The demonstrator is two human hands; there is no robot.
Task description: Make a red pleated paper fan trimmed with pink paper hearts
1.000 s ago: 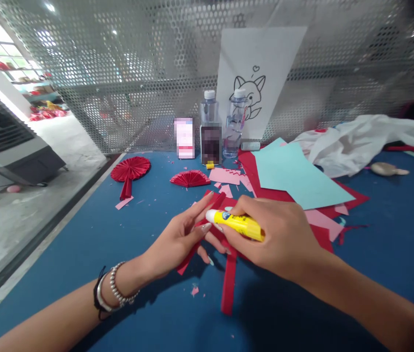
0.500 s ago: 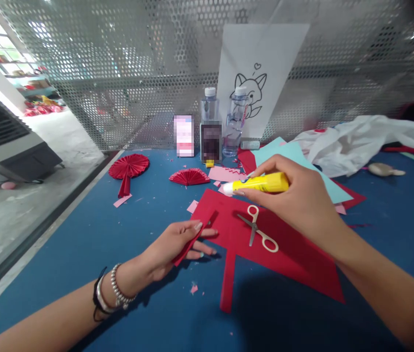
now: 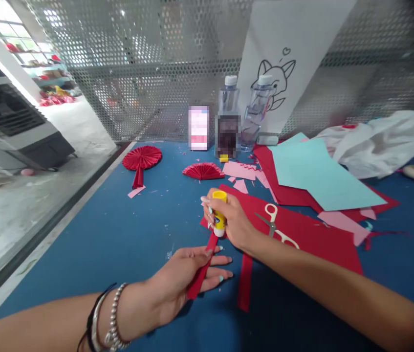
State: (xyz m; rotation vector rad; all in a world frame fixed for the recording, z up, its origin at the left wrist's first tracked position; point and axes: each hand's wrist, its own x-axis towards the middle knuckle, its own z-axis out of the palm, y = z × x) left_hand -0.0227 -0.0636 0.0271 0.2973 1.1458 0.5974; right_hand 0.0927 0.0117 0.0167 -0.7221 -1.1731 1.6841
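My left hand [image 3: 186, 278] holds a narrow folded red paper strip [image 3: 202, 270] near its lower end, palm up above the blue table [image 3: 119, 234]. My right hand [image 3: 230, 220] grips a yellow glue stick [image 3: 219, 213] upright, its white tip pressed down on the strip's upper end. White-handled scissors [image 3: 276, 227] lie on a big red paper sheet [image 3: 320, 239] just right of my right hand. A loose red strip [image 3: 244, 281] lies under my right forearm.
Two red pleated paper fans [image 3: 141, 159] [image 3: 203, 171] lie farther back. Pink scraps [image 3: 241, 171], a light blue sheet [image 3: 316, 171], two water bottles [image 3: 228, 100], a fox drawing [image 3: 283, 73] and white plastic [image 3: 386, 139] crowd the back right. A perforated metal screen [image 3: 155, 73] stands behind.
My right hand swung the glue stick from high over the red sheet down to the strip's upper end. My left hand kept hold of the strip, and the view shifted left.
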